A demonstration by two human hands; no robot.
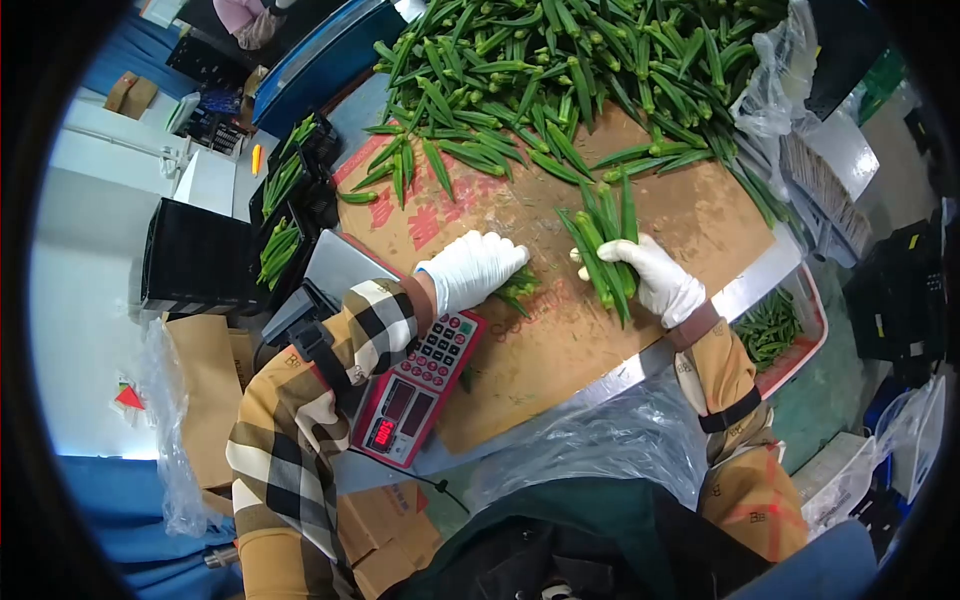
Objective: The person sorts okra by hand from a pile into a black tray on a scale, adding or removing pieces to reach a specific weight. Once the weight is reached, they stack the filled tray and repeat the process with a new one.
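Observation:
My right hand (655, 277), in a white glove, is closed around a bunch of okra (600, 250), its green pods pointing roughly up and down over the cardboard. My left hand (476, 270), also white-gloved, has its fingers curled over a few short okra pods (519, 288) that stick out below it; its palm side is hidden. Under both hands lies a stained cardboard sheet (570, 345) with red print. Beside my left forearm is a red digital scale (415, 390) with a lit red display, its metal pan (345, 268) partly behind the sleeve.
A large okra heap (560, 70) covers the table's far side. Black crates (290, 210) with okra stand at the left. A white-and-red bin (815, 325) with okra sits low at the right. Clear plastic (600, 440) hangs at the near edge. Another person (250, 20) shows at top left.

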